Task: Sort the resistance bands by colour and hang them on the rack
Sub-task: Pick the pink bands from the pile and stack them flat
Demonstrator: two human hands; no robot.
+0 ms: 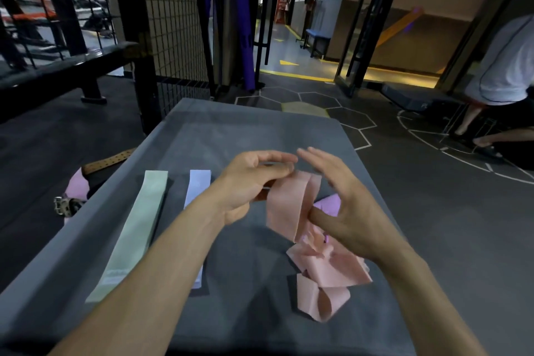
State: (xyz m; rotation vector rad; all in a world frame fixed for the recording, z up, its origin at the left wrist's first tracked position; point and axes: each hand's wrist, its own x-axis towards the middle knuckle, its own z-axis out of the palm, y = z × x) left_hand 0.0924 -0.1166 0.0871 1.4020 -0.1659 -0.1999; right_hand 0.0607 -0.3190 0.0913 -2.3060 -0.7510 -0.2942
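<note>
The left hand (254,182) pinched a pink band (291,205) above the table (245,127), the right hand (344,199) open beside it, thumb touching.

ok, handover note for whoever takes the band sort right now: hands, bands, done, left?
Left hand: grips the top of a peach band, lifted off the grey mat.
Right hand: fingers straight, thumb against that band.
Done: green band and lilac band lie flat, side by side, at the left.
Left: peach pile and pink band still tangled; nothing hung; no rack in view.
</note>
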